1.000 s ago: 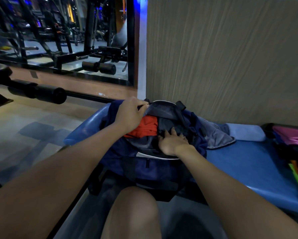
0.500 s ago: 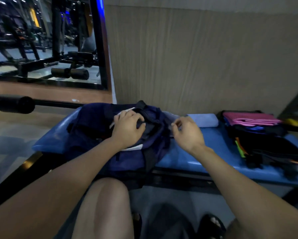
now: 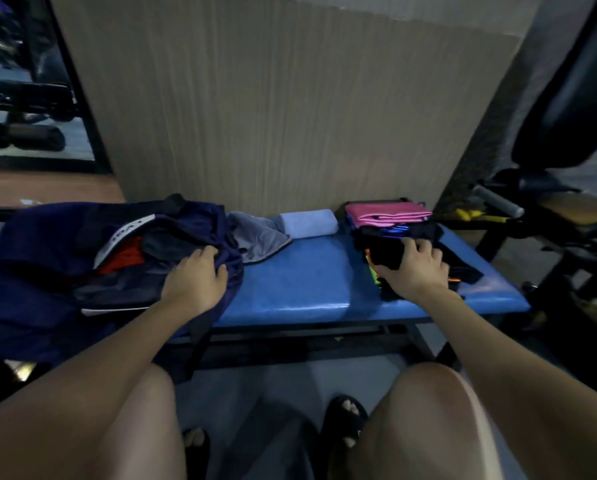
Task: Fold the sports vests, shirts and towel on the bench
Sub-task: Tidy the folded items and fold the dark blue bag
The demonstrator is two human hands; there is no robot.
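Folded garment stack (image 3: 394, 233) gripped by right hand (image 3: 415, 268), left hand (image 3: 195, 280) clutching soft navy bag (image 3: 48, 271), padded blue bench (image 3: 307, 282)

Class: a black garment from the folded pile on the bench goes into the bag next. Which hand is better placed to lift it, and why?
The right hand: it already rests on the black garment atop the pile. The left hand is across the bench, holding the bag.
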